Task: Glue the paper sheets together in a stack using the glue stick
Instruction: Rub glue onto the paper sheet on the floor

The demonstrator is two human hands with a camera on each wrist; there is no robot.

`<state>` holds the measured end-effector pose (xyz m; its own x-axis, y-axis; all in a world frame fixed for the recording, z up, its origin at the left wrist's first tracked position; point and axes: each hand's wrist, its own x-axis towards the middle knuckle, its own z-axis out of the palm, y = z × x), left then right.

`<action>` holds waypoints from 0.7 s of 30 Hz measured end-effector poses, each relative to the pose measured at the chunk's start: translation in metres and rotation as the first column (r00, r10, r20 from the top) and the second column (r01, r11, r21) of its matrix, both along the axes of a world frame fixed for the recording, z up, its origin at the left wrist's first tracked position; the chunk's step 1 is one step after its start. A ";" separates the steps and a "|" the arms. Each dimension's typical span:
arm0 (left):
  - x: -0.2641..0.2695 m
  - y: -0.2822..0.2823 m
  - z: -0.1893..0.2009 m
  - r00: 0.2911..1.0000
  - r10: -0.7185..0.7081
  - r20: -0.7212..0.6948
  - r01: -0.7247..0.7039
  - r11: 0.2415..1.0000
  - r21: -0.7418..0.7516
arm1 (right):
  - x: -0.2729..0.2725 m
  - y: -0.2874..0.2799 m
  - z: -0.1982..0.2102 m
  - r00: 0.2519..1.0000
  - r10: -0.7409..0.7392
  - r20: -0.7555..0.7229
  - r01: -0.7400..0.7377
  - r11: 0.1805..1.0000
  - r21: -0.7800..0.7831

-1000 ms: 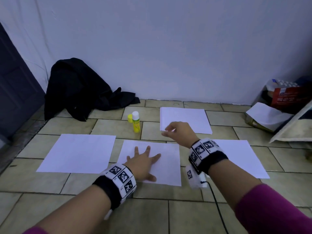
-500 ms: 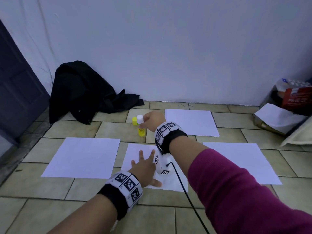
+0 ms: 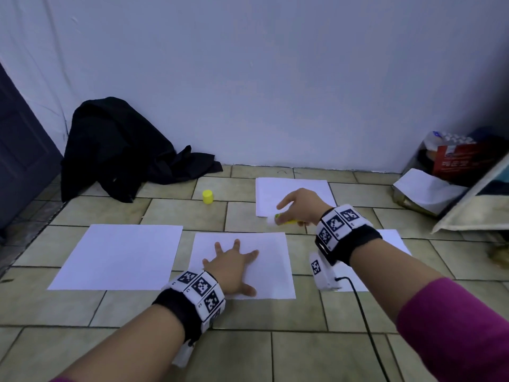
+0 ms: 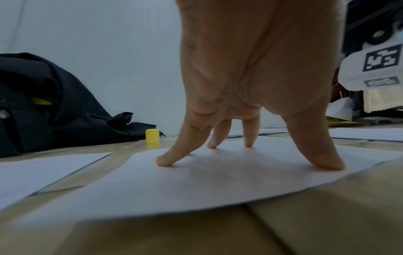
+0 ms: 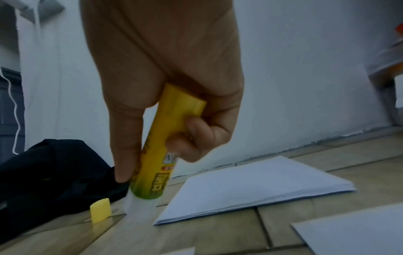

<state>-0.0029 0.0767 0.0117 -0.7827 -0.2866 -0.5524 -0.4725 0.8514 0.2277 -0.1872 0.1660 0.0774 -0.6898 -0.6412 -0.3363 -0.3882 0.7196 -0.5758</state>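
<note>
My right hand (image 5: 165, 86) grips the glue stick (image 5: 162, 153), a yellow tube with its white tip bare and its label too blurred to read. My left hand (image 3: 231, 267) presses flat, fingers spread, on the sheet (image 3: 272, 260). The cap (image 3: 207, 196) stands beyond, and bare tile separates the sheets.

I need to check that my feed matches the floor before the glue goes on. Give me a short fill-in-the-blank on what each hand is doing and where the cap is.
1. The right hand grips the ____.
2. The left hand presses its spread fingers on the ____ paper sheet of the near row of three.
3. The yellow cap stands on the ____, apart from every sheet.

Missing words: glue stick; middle; floor
</note>
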 end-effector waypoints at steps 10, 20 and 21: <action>-0.016 0.013 -0.009 0.995 0.095 0.016 -0.093 0.993 -0.069 | 0.012 0.011 -0.028 0.979 -0.080 -0.185 0.030 0.965 -0.260; -0.016 0.014 -0.008 0.995 0.099 0.021 -0.097 0.992 -0.078 | 0.023 0.013 -0.045 0.982 -0.058 -0.182 -0.012 0.932 -0.362; -0.015 0.014 -0.007 0.995 0.097 0.022 -0.095 0.992 -0.080 | 0.023 0.014 -0.044 0.981 -0.045 -0.188 -0.024 0.936 -0.350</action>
